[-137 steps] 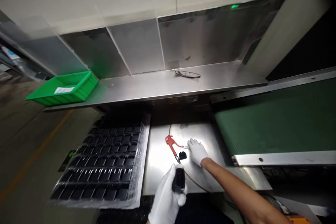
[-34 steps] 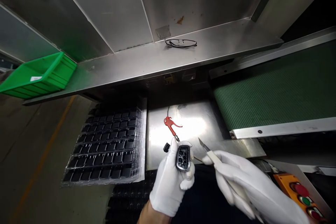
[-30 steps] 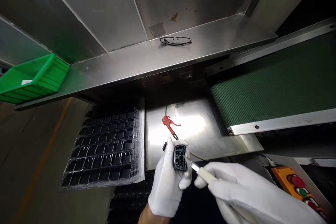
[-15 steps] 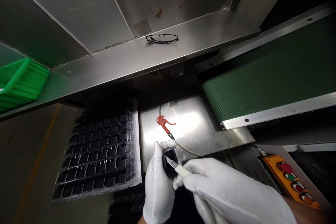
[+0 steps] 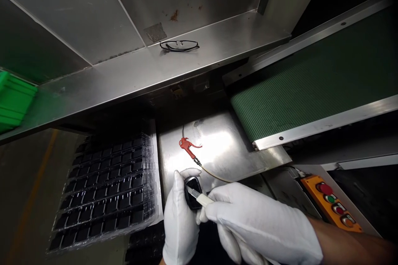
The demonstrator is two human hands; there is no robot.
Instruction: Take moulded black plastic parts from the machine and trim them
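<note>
My left hand (image 5: 180, 219), in a white glove, grips a small black rounded-rectangular case (image 5: 193, 203) with a shiny rim. Its thumb and fingers close around the case's sides. In my white-gloved right hand (image 5: 248, 215) is a utility knife (image 5: 203, 199) with a pale handle. The blade lies over the dark face of the case; whether it touches the surface I cannot tell. Just beyond my hands, a red air blow gun (image 5: 188, 147) rests on the metal table (image 5: 171, 165), its thin hose running to the right.
On the left are clear plastic trays (image 5: 105, 190) filled with black square pieces. Glasses (image 5: 179, 45) lie on a steel ledge (image 5: 124, 74), with a green bin (image 5: 15, 99) at its left end. A green conveyor belt (image 5: 311, 78) and an orange button box (image 5: 331, 203) stand at the right.
The whole scene has shifted left in view as the head turned slightly right. Both hands keep their holds on the case and the knife, with little visible change between them.
</note>
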